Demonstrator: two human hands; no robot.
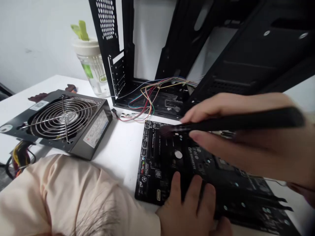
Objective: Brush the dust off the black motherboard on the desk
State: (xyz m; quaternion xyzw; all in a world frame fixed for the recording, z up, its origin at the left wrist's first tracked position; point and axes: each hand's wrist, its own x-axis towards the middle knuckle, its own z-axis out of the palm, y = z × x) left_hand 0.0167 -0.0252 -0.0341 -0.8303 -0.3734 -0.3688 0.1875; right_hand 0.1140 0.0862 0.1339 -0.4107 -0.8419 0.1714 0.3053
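A black motherboard lies flat on the white table, with "GIGABYTE" printed on it. My left hand rests on its near edge, fingers spread and pressed lightly on the board. Between the thumb and fingers of my right hand is a black-handled brush, held nearly level. Its dark bristles are blurred and reach the far left part of the board, beside the slots. My right hand and forearm hide much of the board's far right side.
Left of the board sits a power supply with a round fan grille and bundled cables. An open black computer case stands behind, with thin coloured wires spilling out. A clear cup with a green-tabbed lid is beside it.
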